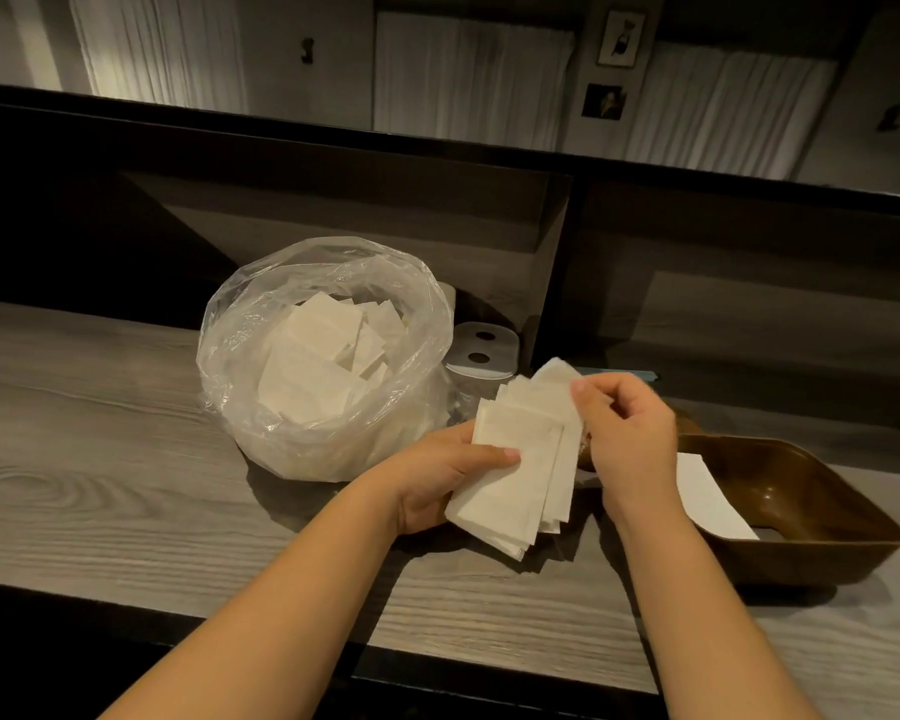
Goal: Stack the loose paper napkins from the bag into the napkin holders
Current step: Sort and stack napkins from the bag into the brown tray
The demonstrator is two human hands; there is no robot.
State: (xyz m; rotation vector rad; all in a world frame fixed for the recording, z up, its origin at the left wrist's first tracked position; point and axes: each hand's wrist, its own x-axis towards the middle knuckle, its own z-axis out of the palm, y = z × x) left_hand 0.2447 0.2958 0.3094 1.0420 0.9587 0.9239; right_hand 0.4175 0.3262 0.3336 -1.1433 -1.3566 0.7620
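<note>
A clear plastic bag (240, 350) stands open on the counter, with several loose white napkins (323, 350) inside. Just right of the bag, my left hand (437, 475) grips a fanned stack of napkins (525, 459) from below, thumb on top. My right hand (624, 433) pinches the stack's upper right edge. A brown wooden napkin holder (811, 511) sits at the right with a white napkin (707, 496) lying in it; my right wrist hides its near-left end.
The grey wood-grain counter (99, 459) has a dark front edge. Behind the bag lies a clear lidded container (481, 350) with two dark holes. A dark shelf wall rises behind the counter, with a vertical divider (551, 283).
</note>
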